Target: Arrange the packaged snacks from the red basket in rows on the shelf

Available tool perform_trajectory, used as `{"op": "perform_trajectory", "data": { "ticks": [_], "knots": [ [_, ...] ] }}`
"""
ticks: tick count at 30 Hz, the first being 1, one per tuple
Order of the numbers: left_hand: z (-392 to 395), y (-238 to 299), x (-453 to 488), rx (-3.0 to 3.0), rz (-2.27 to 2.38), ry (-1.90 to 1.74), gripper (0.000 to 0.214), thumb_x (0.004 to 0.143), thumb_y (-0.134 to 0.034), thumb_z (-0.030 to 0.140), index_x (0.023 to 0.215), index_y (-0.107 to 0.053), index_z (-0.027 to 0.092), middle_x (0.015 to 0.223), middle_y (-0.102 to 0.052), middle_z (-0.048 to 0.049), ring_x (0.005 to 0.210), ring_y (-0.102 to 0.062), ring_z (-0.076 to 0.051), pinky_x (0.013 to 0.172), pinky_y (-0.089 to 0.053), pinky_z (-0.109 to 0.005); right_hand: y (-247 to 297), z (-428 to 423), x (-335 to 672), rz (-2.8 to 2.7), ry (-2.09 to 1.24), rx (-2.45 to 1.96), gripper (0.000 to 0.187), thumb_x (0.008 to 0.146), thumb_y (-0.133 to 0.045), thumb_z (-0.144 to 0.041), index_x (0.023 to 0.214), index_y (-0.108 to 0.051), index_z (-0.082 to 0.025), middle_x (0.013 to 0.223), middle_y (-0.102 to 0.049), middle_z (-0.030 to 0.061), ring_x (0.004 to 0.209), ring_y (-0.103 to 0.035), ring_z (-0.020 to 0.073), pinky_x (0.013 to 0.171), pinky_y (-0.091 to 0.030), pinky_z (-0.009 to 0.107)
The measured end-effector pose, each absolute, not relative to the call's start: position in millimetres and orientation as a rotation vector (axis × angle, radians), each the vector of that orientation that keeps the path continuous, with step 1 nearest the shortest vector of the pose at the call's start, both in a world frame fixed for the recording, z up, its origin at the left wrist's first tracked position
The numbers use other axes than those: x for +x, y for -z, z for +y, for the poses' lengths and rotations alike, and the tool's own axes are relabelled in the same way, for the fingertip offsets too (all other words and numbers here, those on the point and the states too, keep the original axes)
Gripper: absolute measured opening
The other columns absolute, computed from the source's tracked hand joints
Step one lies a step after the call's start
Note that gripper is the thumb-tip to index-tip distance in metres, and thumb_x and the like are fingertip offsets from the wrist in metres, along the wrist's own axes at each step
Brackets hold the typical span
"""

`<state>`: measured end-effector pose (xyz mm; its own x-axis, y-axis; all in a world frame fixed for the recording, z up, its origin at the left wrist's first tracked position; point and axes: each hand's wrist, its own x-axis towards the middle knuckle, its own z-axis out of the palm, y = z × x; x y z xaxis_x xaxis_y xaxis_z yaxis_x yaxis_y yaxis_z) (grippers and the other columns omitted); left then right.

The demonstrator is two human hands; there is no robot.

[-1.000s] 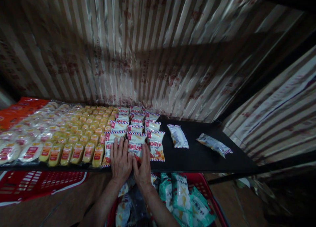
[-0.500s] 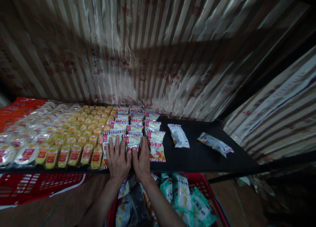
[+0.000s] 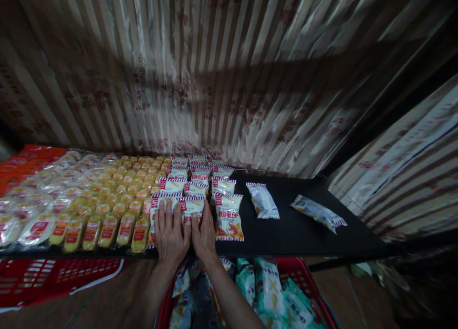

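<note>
My left hand (image 3: 171,234) lies with fingers stretched out over a white and red snack bag (image 3: 156,202) at the shelf's front edge. Beside it, my right hand (image 3: 203,237) rests its extended fingers on the neighbouring snack bag (image 3: 193,206), partly covering it. The two thumbs are close together. Just right of my right hand leans another snack bag (image 3: 229,218) with striped ends and red print. Behind these, more bags of the same kind stand in rows towards the back.
Yellow wrapped cakes (image 3: 109,226) and white round ones (image 3: 37,229) fill the black shelf's (image 3: 265,241) left side. Two bags (image 3: 263,200) (image 3: 318,212) lie loose on the right. Below stand a red basket (image 3: 311,281) with green packets (image 3: 270,286) and another red basket (image 3: 39,279).
The view has shifted slightly, so the shelf's right side sits lower and farther right. Both hands stay on the same two front bags, their fingers almost unmoved.
</note>
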<state>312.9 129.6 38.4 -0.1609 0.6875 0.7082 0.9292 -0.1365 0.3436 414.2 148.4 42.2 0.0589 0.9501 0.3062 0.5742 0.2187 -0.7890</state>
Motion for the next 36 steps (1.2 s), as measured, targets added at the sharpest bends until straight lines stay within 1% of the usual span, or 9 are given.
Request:
{"op": "perform_trajectory", "data": {
  "ticks": [9, 11, 15, 17, 19, 22, 25, 30, 36],
  "knots": [
    [129, -36, 319, -1.862, -1.795, 1.200, 0.062, 0.087, -0.048, 0.027, 0.145, -0.027, 0.022, 0.152, -0.025, -0.0111, 0.141, -0.020, -0.030, 0.112, -0.021, -0.054, -41, 151, 415, -1.657, -0.502, -1.446, 0.060, 0.095, -0.024, -0.045, 0.145, -0.024, -0.011, 0.148, -0.034, 0.0148, 0.138, -0.031, 0.0235, 0.110, -0.031, 0.047],
    [129, -35, 319, -1.856, -1.798, 1.197, 0.062, 0.087, -0.048, 0.026, 0.145, -0.026, 0.022, 0.152, -0.027, -0.0110, 0.141, -0.020, -0.030, 0.112, -0.021, -0.054, -43, 146, 417, -1.692, -0.441, -1.409, 0.059, 0.096, -0.023, -0.043, 0.146, -0.022, -0.012, 0.150, -0.031, 0.0144, 0.139, -0.027, 0.0233, 0.110, -0.031, 0.049],
    [126, -35, 319, -1.856, -1.776, 1.171, 0.063, 0.086, -0.049, 0.025, 0.145, -0.027, 0.022, 0.151, -0.028, -0.0122, 0.140, -0.021, -0.031, 0.111, -0.022, -0.055, -58, 134, 441, -1.799, -0.228, -1.241, 0.055, 0.096, -0.029, -0.038, 0.147, -0.020, -0.019, 0.153, -0.024, 0.0100, 0.141, -0.021, 0.0233, 0.112, -0.029, 0.050],
    [123, -37, 321, -1.866, -1.744, 1.155, 0.064, 0.085, -0.051, 0.026, 0.145, -0.027, 0.022, 0.151, -0.028, -0.0122, 0.140, -0.021, -0.032, 0.111, -0.022, -0.056, -65, 135, 466, -1.776, -0.134, -1.189, 0.051, 0.096, -0.029, -0.034, 0.145, -0.024, -0.022, 0.152, -0.028, 0.0084, 0.140, -0.024, 0.0225, 0.112, -0.028, 0.049],
    [119, -39, 327, -1.884, -1.702, 1.139, 0.066, 0.084, -0.053, 0.026, 0.145, -0.027, 0.023, 0.152, -0.027, -0.0120, 0.140, -0.020, -0.033, 0.111, -0.021, -0.057, -65, 144, 495, -1.654, -0.112, -1.251, 0.052, 0.096, -0.029, -0.037, 0.144, -0.028, -0.019, 0.150, -0.031, 0.0109, 0.140, -0.025, 0.0234, 0.112, -0.027, 0.050],
    [114, -44, 345, -1.964, -1.634, 1.075, 0.066, 0.082, -0.055, 0.028, 0.144, -0.031, 0.022, 0.152, -0.025, -0.0128, 0.140, -0.018, -0.035, 0.111, -0.021, -0.057, -54, 166, 536, -1.432, -0.309, -1.456, 0.060, 0.094, -0.027, -0.048, 0.142, -0.031, -0.012, 0.147, -0.035, 0.0158, 0.138, -0.030, 0.0249, 0.112, -0.026, 0.051],
    [115, -51, 366, -2.079, -1.577, 0.942, 0.064, 0.082, -0.056, 0.032, 0.141, -0.036, 0.023, 0.152, -0.026, -0.0128, 0.141, -0.018, -0.035, 0.110, -0.021, -0.056, -43, 187, 558, -1.383, -0.562, -1.502, 0.067, 0.092, -0.027, -0.055, 0.141, -0.034, -0.009, 0.147, -0.036, 0.0163, 0.138, -0.031, 0.0243, 0.113, -0.024, 0.048],
    [134, -66, 375, -2.136, -1.564, 0.838, 0.058, 0.082, -0.055, 0.040, 0.136, -0.045, 0.022, 0.149, -0.032, -0.0133, 0.140, -0.018, -0.035, 0.111, -0.022, -0.056, -44, 208, 554, -1.383, -0.777, -1.360, 0.066, 0.092, -0.029, -0.056, 0.144, -0.030, -0.015, 0.151, -0.030, 0.0105, 0.140, -0.025, 0.0210, 0.115, -0.021, 0.045],
    [149, -70, 360, -2.148, -1.610, 0.752, 0.056, 0.084, -0.052, 0.041, 0.133, -0.048, 0.016, 0.148, -0.033, -0.0152, 0.141, -0.016, -0.036, 0.109, -0.026, -0.056, -47, 214, 527, -1.353, -0.878, -1.245, 0.061, 0.091, -0.035, -0.054, 0.144, -0.031, -0.023, 0.146, -0.039, 0.0065, 0.135, -0.036, 0.0197, 0.113, -0.028, 0.039]
  ]
}}
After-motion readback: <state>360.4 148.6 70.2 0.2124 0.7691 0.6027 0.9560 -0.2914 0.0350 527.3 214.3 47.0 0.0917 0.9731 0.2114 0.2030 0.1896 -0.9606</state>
